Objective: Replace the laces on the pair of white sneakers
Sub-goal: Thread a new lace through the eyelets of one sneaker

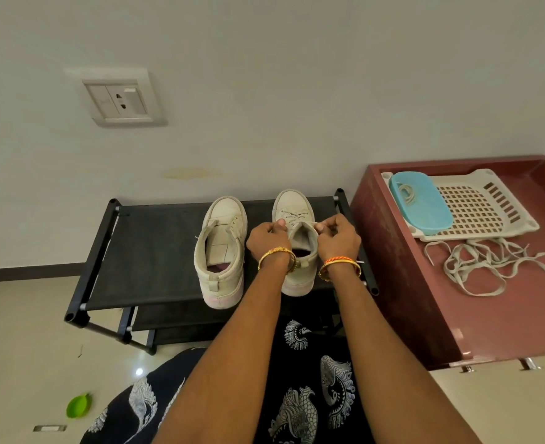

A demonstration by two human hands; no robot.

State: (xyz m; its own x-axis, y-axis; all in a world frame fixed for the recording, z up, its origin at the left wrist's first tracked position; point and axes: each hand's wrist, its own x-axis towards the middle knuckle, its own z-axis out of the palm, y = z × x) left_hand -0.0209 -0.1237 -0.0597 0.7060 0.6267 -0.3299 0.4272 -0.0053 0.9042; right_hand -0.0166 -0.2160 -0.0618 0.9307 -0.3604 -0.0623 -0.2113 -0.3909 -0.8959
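Observation:
Two white sneakers stand on a black shoe rack point(149, 251), toes toward the wall. The left sneaker point(221, 248) has no lace and its tongue lies open. The right sneaker point(293, 209) is laced across its front. My left hand point(266, 237) pinches a lace end at the sneaker's collar on the left side. My right hand point(337, 237) pinches the other lace end on the right side. A loose heap of white laces point(492, 261) lies on the maroon table to the right.
A white slotted tray point(486, 213) sits at the back of the maroon table point(457, 315), with a blue lid point(422, 203) bearing a coiled lace on it. A wall socket point(120, 99) is upper left. A green object point(78, 406) lies on the floor.

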